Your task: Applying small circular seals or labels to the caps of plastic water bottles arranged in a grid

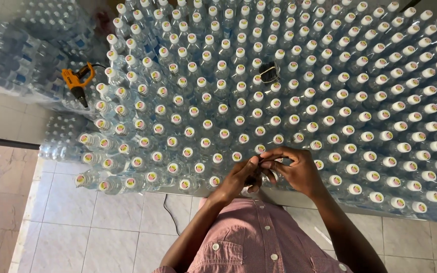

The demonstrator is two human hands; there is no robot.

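Head view looks down on a tabletop (299, 198) packed with capped clear bottles (330, 91). Both hands meet at its near edge: the left hand (238, 178) and right hand (297, 172) pinch a small dark item (265, 163) between their fingertips, too small to identify. A bundle of dark bands (269, 73) lies on the caps farther back. An orange heat gun (77, 81) rests on wrapped bottle packs (21, 60) at left.

Capped clear plastic bottles (279, 101) stand in rows too many to count exactly, several hundred across the desk. One orange heat gun (77, 81) lies far left. One small dark bundle (269, 72) rests on the caps. Two hands: left hand (238, 177), right hand (294, 169).
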